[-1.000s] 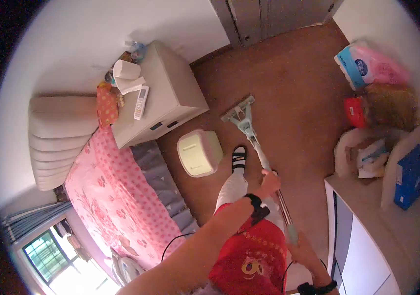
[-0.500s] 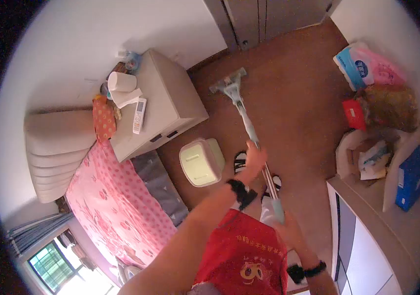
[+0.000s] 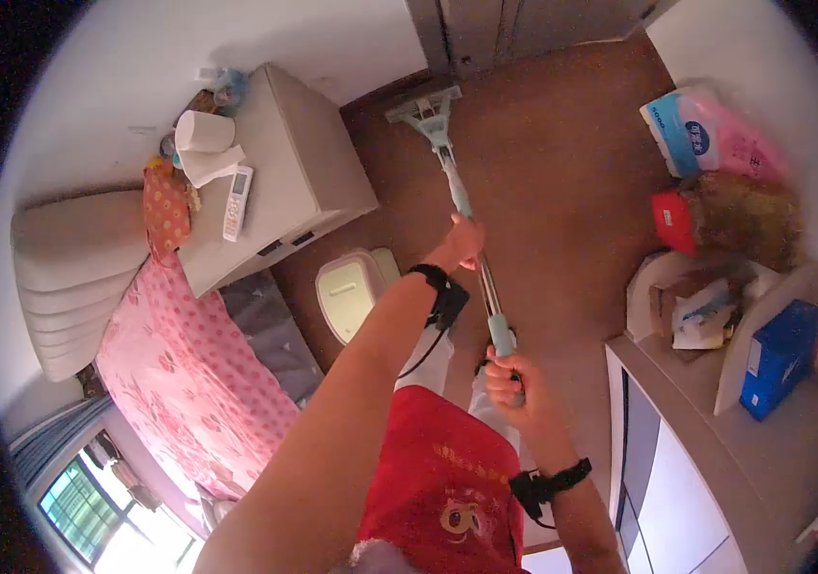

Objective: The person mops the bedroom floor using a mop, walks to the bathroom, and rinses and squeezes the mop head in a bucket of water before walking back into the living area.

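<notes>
A mop (image 3: 457, 187) with a pale green head and a metal pole stretches away from me. Its wide flat head (image 3: 425, 115) rests on the brown floor, close to the door and the wall at the far side. Partway along the pole, my left hand (image 3: 464, 241) is wrapped round it. My right hand (image 3: 514, 386) grips the pale green handle at the near end, in front of my red apron (image 3: 428, 459). Black bands with small devices circle both wrists.
A bedside cabinet (image 3: 337, 163) with tissue roll and remote control (image 3: 237, 203) stands left, beside a pink bed (image 3: 198, 354). A lidded bin (image 3: 347, 297) sits below it. Packs of paper (image 3: 701, 134), a red box (image 3: 674, 222) and a shelf unit (image 3: 696, 402) line the right.
The mop head has slid farther away and leftward, nearer the door. Both hands have moved forward with the pole, still gripping it, and the whole view has shifted slightly.
</notes>
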